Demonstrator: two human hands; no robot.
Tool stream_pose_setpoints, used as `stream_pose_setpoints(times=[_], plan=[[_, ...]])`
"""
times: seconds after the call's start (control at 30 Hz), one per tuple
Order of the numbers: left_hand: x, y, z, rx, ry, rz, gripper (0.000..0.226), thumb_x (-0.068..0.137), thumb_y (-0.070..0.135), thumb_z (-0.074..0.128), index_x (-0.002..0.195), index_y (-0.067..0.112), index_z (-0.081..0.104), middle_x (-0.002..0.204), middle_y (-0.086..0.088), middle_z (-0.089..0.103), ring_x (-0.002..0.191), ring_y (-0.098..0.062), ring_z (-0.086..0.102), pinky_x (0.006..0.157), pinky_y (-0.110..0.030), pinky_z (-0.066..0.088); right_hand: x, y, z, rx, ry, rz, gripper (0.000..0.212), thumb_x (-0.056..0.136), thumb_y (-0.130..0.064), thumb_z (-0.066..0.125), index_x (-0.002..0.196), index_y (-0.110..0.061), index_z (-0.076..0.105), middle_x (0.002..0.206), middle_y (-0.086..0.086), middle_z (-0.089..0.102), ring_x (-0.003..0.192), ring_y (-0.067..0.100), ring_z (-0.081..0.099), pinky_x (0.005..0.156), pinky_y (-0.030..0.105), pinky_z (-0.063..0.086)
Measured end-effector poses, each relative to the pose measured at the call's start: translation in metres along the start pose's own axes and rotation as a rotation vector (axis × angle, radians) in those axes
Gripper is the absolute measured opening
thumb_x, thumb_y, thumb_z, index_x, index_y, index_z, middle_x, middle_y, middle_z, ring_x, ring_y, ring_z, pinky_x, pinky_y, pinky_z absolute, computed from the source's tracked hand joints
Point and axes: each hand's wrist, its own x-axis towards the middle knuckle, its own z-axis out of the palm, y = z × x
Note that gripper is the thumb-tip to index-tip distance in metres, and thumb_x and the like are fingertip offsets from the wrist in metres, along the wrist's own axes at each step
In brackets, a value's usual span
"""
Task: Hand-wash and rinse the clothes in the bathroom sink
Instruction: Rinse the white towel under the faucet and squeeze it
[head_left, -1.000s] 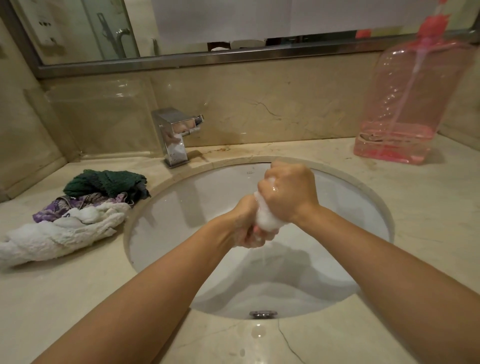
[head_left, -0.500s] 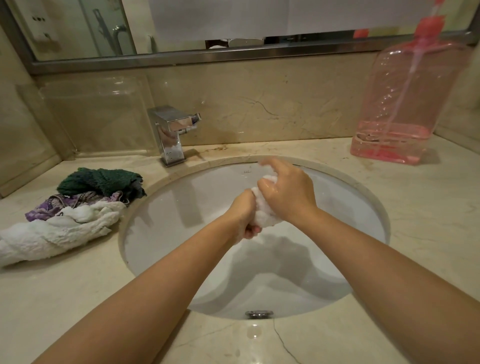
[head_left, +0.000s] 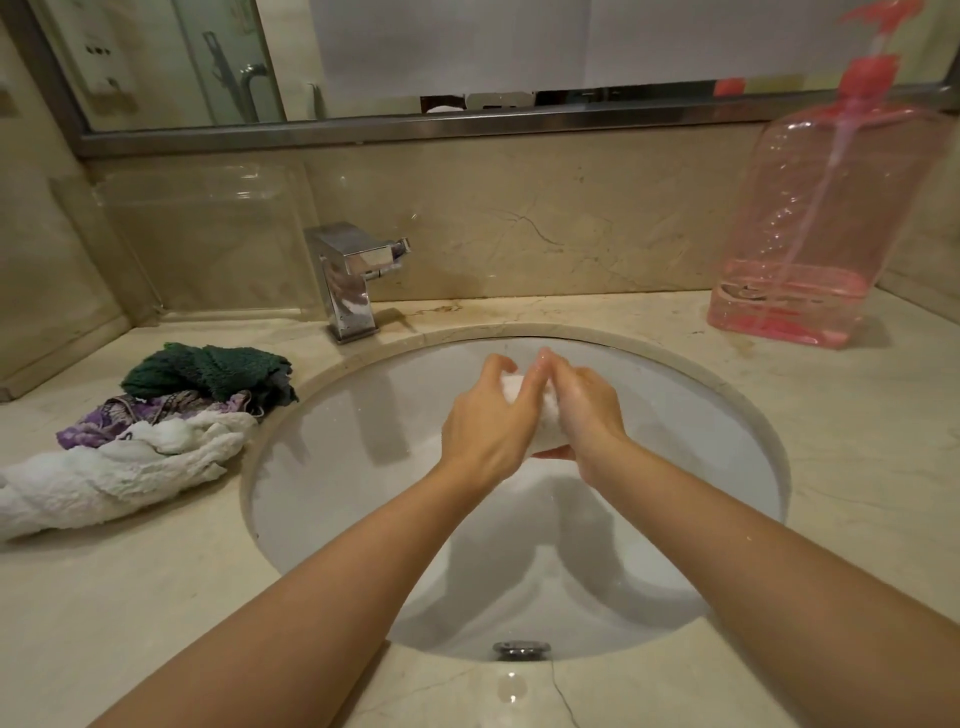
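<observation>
I count two hands over the white sink (head_left: 332, 467). My left hand (head_left: 485, 431) and right hand (head_left: 587, 410) are together above the middle of the basin, both curled around one small white cloth (head_left: 524, 410) bunched into a wad between the palms. The fingertips of the two hands meet on top of it, so most of the cloth is hidden and I cannot tell what garment it is.

On the marble surface (head_left: 857, 467), by its left edge and just beside the sink rim, lies one heap of three pieces: a dark green knit cloth (head_left: 205, 366) toward the back, a purple patterned cloth (head_left: 111, 423) under it, and a twisted white towel (head_left: 109, 478) nearest me, whose end is cut off by the frame's left edge.

One chrome faucet (head_left: 353, 280) stands at the back rim of the sink, left of centre. One pink pump bottle (head_left: 815, 223) stands at the surface's back right corner, with a shallow layer of pink liquid at its bottom; its pump head is cut off at the top. One clear plastic tray (head_left: 202, 234) leans against the back wall at the left, hard to make out. One metal overflow fitting (head_left: 521, 648) shows at the sink's near rim.
</observation>
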Motion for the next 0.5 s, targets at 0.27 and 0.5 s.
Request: stream_pose_setpoints(times=[0.27,0.5], plan=[[-0.005,0.010,0.005,-0.409,-0.215,-0.379,0.047,0.101,0.037,0.016,0.088,0.010,0.052,0.066,-0.016,0.058,0.043,-0.014,0.037,0.042,-0.019,0.027,-0.009,-0.010,0.000,-0.575,0.279,-0.719,0.011,0.086,-0.022,0.058,0.078,-0.019,0.052,0.061,-0.008,0.048,0.060,0.014,0.047,0.051,0.025,0.032],[-0.003,0.006,-0.005,-0.529,-0.554,-0.523,0.055,0.093,0.029,0.023,0.042,0.019,0.040,0.045,0.000,0.033,0.037,-0.010,0.021,0.040,-0.016,0.012,-0.006,-0.007,-0.003,-0.610,0.174,-0.914,0.014,0.073,-0.026,0.041,0.061,-0.022,0.036,0.049,-0.003,0.035,0.052,0.020,0.036,0.049,0.030,0.028]])
